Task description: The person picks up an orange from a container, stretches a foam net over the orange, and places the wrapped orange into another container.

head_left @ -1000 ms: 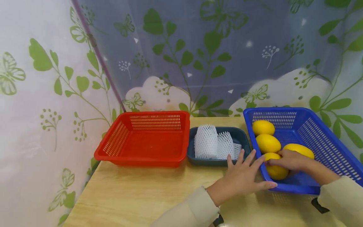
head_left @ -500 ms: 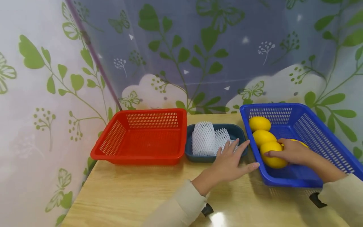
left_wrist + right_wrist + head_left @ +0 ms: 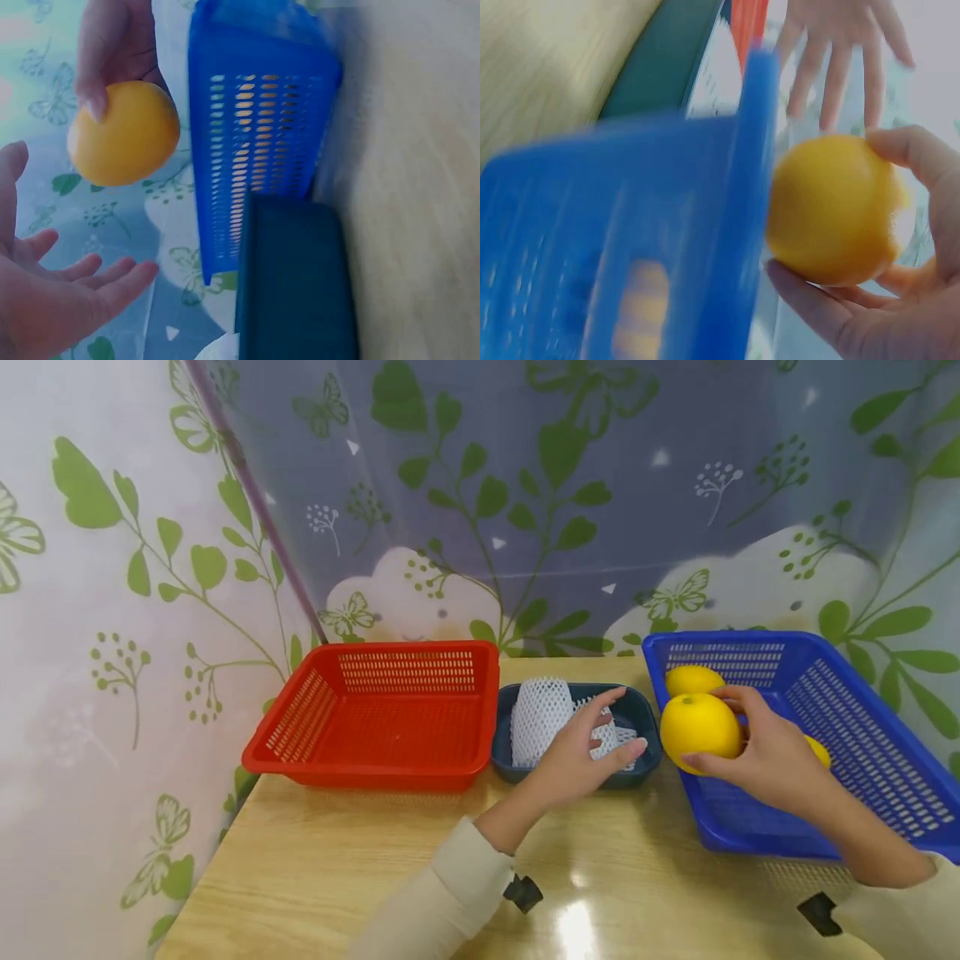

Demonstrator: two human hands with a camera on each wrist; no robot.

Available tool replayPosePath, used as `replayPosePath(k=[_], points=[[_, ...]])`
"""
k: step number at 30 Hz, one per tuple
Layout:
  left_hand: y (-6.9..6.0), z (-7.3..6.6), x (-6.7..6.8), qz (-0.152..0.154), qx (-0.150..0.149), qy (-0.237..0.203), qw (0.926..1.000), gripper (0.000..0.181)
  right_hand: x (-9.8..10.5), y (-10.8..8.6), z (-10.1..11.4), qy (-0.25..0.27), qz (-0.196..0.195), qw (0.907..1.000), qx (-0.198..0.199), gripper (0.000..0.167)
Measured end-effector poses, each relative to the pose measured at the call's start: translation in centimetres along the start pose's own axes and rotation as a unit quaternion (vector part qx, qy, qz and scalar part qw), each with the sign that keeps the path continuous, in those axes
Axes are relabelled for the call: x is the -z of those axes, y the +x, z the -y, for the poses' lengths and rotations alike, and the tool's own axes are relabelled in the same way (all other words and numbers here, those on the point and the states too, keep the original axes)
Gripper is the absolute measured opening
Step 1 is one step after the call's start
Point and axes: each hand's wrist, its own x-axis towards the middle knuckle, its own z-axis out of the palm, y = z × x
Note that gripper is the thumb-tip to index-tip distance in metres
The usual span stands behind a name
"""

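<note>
My right hand [image 3: 780, 760] grips a yellow fruit [image 3: 700, 733] above the left side of the blue basket [image 3: 750, 814]. The right wrist view shows thumb and fingers round that fruit [image 3: 836, 210]. More yellow fruit [image 3: 693, 679] lies in the basket, partly hidden by the held one and the hand. Over the dark teal tray [image 3: 645, 718] my left hand [image 3: 573, 756] hovers with fingers spread, holding nothing. White foam nets [image 3: 540, 714] lie in that tray. In the left wrist view the left hand [image 3: 67, 292] is apart from the fruit [image 3: 127, 135].
A red basket [image 3: 397, 777] stands left of the teal tray, on the wooden table [image 3: 322, 852]. Behind the containers hangs a patterned curtain [image 3: 450, 510], which also runs along the left side.
My right hand has lifted a yellow fruit from among the others, up to the basket's left rim. My left hand has moved left from the blue basket to the teal tray.
</note>
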Motion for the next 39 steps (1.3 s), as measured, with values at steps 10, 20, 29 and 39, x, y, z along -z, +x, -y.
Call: replayPosePath(k=[10, 20, 29, 39], points=[[-1.2, -0.2, 3.0, 0.019, -0.012, -0.127, 0.9916, 0.067, -4.2, -0.3, 5.3, 0.138, -0.064, 0.9843, 0.089, 0.082], [-4.7, 0.9, 3.9, 0.058, 0.005, -0.124, 0.9906, 0.069, -8.7, -1.5, 6.2, 0.176, -0.031, 0.9792, 0.097, 0.080], [-6.5, 3.1, 3.5, 0.039, 0.048, -0.102, 0.9929, 0.060, -11.4, -2.1, 5.0, 0.198, 0.027, 0.9773, 0.071, 0.078], [-7.7, 5.2, 2.9, 0.050, 0.080, -0.102, 0.9903, 0.055, -12.7, -2.4, 3.8, 0.245, 0.094, 0.9623, 0.072, 0.070]])
